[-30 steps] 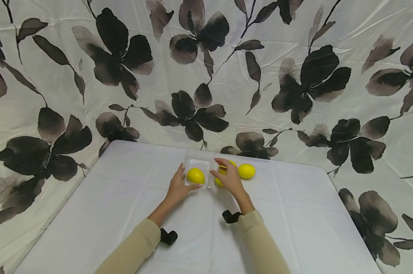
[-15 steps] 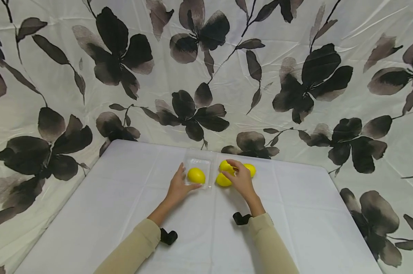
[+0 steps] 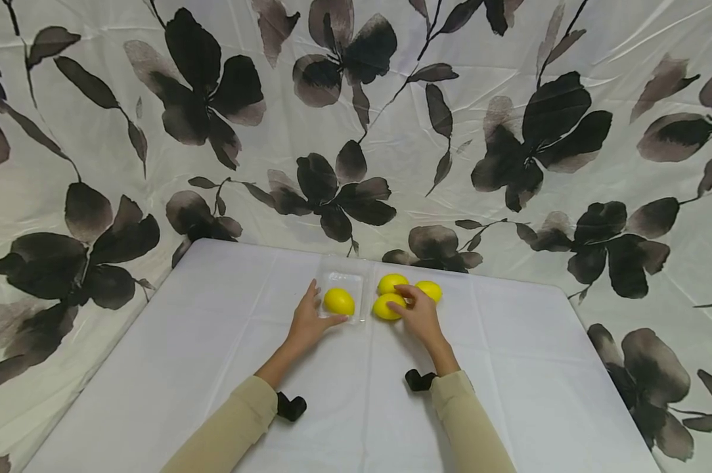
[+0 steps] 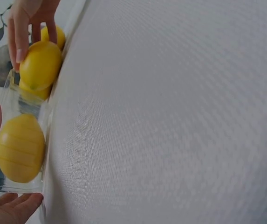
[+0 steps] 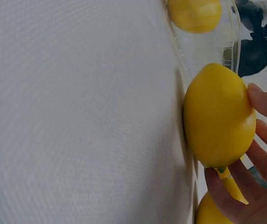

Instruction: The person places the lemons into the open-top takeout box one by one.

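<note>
A clear plastic container [image 3: 345, 278] lies near the table's far edge with one lemon [image 3: 339, 301] inside. My left hand [image 3: 309, 323] holds the container at its left and near sides, thumb and fingers spread along the walls. To the right, my right hand [image 3: 422, 320] grips the nearest loose lemon [image 3: 384, 307], with thumb and fingertips at its right end. The right wrist view shows the fingers curved around that lemon [image 5: 219, 116]. Two more lemons, one behind it [image 3: 392, 283] and one to the right [image 3: 431, 291], sit close by, the latter partly hidden by the hand.
A white cloth covers the table [image 3: 309, 407]. Behind its far edge hangs a white curtain with dark flowers [image 3: 326, 190]. Each wrist carries a small black camera mount, one on the left [image 3: 291, 406] and one on the right [image 3: 420, 380].
My right hand has moved right, away from the container, and its fingers have come down around the nearest loose lemon. The left hand and the container stay in place.
</note>
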